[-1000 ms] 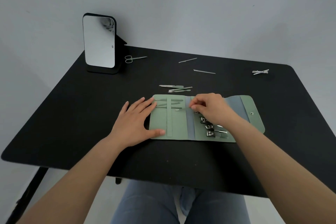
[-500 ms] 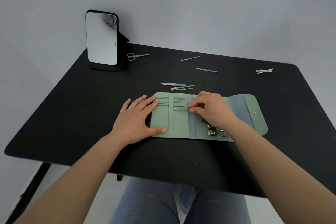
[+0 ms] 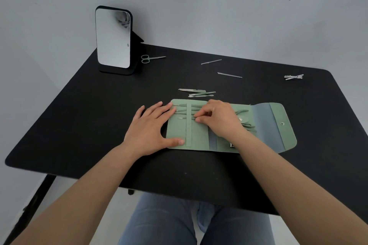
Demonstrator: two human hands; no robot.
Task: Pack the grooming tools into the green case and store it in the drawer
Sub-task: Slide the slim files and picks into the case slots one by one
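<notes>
The green case lies unfolded on the black table, its snap flap to the right. My left hand rests flat on the case's left edge with straight fingers. My right hand pinches a thin tool that runs under the vertical strap in the left panel. Other slim tools sit under the strap above it. Loose tools lie behind the case. Further back are scissors, two thin files and a clip-like tool.
A standing mirror with a black base is at the table's back left, close to the grey wall. My knees in jeans are under the table's near edge. No drawer is in view.
My right hand has slid left across the case, from the middle fold to the strap panel, with the thin tool now poking out under the strap. The left hand stays put.
</notes>
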